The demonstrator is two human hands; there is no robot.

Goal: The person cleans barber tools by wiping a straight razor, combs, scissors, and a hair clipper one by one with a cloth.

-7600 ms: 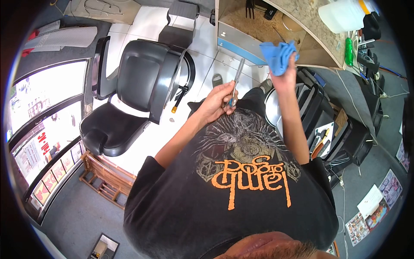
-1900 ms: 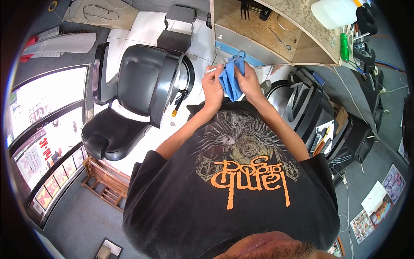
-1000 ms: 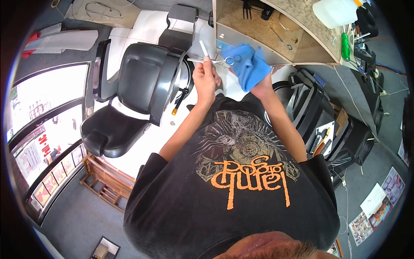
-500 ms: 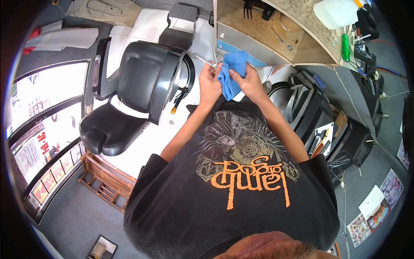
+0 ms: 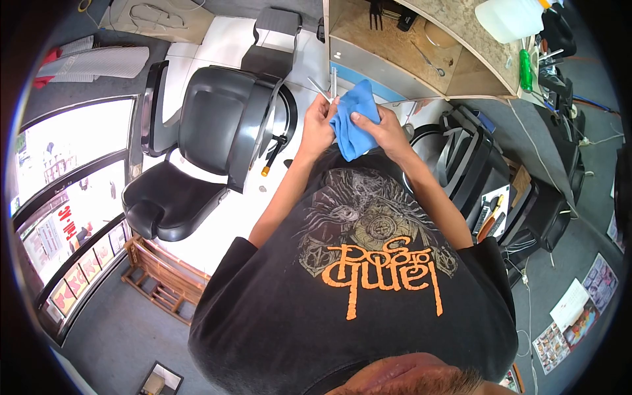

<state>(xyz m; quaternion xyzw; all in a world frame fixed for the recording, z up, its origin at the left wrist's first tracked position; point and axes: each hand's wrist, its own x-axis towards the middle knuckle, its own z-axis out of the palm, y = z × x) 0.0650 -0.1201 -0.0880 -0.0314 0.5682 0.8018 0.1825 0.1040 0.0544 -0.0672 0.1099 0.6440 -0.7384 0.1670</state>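
Note:
My left hand (image 5: 318, 126) is closed around a pair of thinning scissors (image 5: 334, 84), whose two blades point up and away from me, spread apart. One blade looks toothed like a comb; the handles are hidden by fingers and fabric. A crumpled blue cloth (image 5: 355, 135) is gripped by my right hand (image 5: 390, 131), thumb on top. The cloth lies against the fingers of my left hand and hangs down in front of my black shirt (image 5: 368, 283).
A black barber chair (image 5: 214, 125) stands at left, near a bamboo bench (image 5: 164, 276). Ahead, an open wooden shelf (image 5: 395, 49) holds a black comb (image 5: 376, 14) and another pair of scissors (image 5: 429, 59). A white jug (image 5: 507, 20) and green bottle (image 5: 525, 71) are on the counter.
The scissor blades have turned, with the toothed blade now more visible. The blue cloth has shifted slightly down and spread wider beneath my right thumb.

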